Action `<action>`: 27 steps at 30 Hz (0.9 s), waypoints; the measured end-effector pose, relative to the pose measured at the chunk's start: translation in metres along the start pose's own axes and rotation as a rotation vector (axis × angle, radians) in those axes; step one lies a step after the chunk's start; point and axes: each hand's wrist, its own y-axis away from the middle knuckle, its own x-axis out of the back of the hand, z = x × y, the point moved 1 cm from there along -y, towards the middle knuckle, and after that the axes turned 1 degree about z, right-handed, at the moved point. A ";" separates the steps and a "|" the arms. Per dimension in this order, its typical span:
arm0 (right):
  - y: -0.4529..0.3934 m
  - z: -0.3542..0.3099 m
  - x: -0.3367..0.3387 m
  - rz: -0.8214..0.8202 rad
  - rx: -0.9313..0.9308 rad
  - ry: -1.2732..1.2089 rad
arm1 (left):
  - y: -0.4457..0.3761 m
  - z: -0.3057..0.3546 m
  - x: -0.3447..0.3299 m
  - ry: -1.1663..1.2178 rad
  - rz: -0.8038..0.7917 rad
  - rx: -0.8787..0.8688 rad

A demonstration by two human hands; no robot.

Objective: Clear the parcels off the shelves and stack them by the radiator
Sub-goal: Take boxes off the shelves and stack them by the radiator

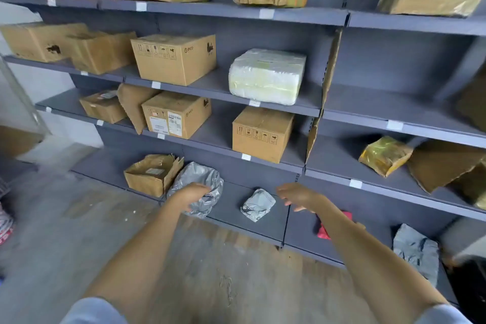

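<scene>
— Left hand (193, 196): position?
— Extended forward and down to the bottom shelf (231, 208), wrist bent, fingers (203, 189) curled onto the crumpled top edge of the large grey poly bag (200, 181). Grip on the plastic apparent; thumb hidden.
— Right hand (295, 196)?
— Outstretched over the same shelf, palm down, fingers (282, 192) spread apart and holding nothing. Near the small grey poly parcel (257, 204), not touching it.
— Location of parcels?
— Large grey bag beside an open torn carton (152, 173) on the bottom shelf. Small grey parcel further right, standing alone. Red packet (322, 233) partly hidden behind the right forearm. Cartons and a white wrapped bundle (267, 76) on the upper shelves.
— Arms?
— Both bare, nearly straight, short pale sleeves at the frame's lower edge.
</scene>
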 end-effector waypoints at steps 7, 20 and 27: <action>-0.120 -0.010 0.028 0.073 -0.063 -0.068 | -0.110 0.016 -0.010 0.012 -0.071 0.056; -0.312 -0.038 0.112 0.262 0.013 -0.385 | -0.301 0.169 0.001 0.257 0.052 -0.068; -0.342 -0.022 0.108 0.273 0.068 -0.567 | -0.372 0.193 -0.017 0.337 0.139 0.004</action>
